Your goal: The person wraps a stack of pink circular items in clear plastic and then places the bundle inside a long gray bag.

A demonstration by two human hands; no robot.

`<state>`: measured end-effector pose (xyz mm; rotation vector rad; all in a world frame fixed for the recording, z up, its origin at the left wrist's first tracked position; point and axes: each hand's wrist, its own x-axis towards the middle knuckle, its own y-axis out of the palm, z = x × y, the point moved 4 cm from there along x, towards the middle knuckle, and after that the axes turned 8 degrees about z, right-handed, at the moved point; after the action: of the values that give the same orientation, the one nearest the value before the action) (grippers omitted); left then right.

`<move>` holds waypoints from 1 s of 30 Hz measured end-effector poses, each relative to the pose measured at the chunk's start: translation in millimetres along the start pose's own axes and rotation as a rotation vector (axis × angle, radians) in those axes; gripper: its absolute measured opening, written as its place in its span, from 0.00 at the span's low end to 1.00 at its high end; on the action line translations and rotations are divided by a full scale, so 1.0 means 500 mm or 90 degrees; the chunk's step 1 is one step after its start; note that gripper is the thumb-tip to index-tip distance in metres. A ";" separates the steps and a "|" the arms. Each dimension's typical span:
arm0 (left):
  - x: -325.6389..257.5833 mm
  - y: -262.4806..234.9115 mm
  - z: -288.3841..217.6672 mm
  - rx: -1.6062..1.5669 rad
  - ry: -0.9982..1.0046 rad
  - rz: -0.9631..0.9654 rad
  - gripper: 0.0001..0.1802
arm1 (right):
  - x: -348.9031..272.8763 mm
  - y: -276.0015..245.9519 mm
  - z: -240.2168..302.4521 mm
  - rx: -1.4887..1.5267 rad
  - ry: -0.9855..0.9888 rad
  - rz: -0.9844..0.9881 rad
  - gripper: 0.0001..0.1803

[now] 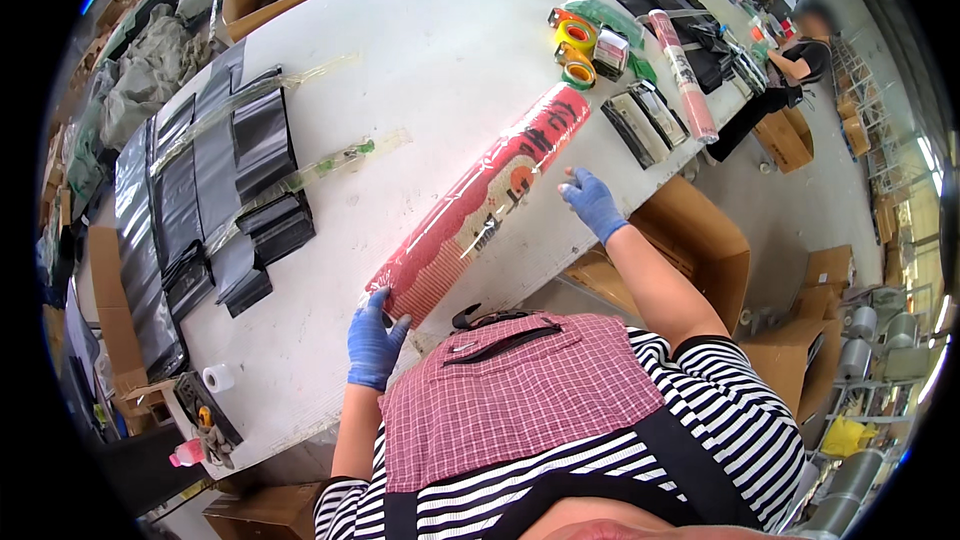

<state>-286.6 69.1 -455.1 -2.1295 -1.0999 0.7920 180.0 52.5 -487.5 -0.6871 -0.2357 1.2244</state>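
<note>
A long red and cream patterned roll (478,202), wrapped in shiny clear film, lies slantwise across the white table (400,60). Around its near left end my left hand (375,345), in a blue glove, is closed, with the thumb on the near side. My right hand (592,204), gloved in blue too, is held off the roll near its far right end. Its fingers are apart and nothing is in them. Just past the roll's far end are yellow and green tape rolls (576,40).
Black plastic bags (215,170), strapped with clear tape, cover the table's left side. Another wrapped roll (684,75) lies at the right edge beside dark boxes (645,125). An open carton (700,240) stands below the right edge. A co-worker (800,60) stands at the far right.
</note>
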 end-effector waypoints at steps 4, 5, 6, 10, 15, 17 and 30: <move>0.000 0.033 0.024 -0.027 0.051 -0.035 0.35 | 0.107 -0.024 0.125 -0.183 -0.042 -0.050 0.29; -0.004 0.043 0.036 -0.048 0.086 -0.064 0.36 | 0.140 -0.020 0.137 -0.175 -0.045 -0.046 0.29; -0.009 0.059 0.048 -0.045 0.086 -0.079 0.36 | 0.170 -0.015 0.155 -0.255 -0.097 -0.038 0.29; -0.041 0.102 0.060 -0.069 0.071 -0.120 0.35 | 0.260 -0.002 0.171 -0.403 -0.152 0.100 0.17; -0.046 0.098 0.026 -0.136 0.099 -0.192 0.24 | 0.205 -0.139 0.058 0.025 -0.101 0.023 0.10; -0.049 0.090 0.041 -0.154 0.045 -0.150 0.20 | 0.098 -0.226 -0.054 0.352 0.055 -0.053 0.11; 0.083 -0.004 0.017 -0.145 -0.054 0.171 0.53 | -0.504 -0.107 -0.576 -0.273 0.452 0.350 0.19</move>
<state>-274.0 107.1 -468.5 -2.4926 -0.9993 0.9240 283.9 -290.8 -631.1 -1.5851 0.3166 1.3699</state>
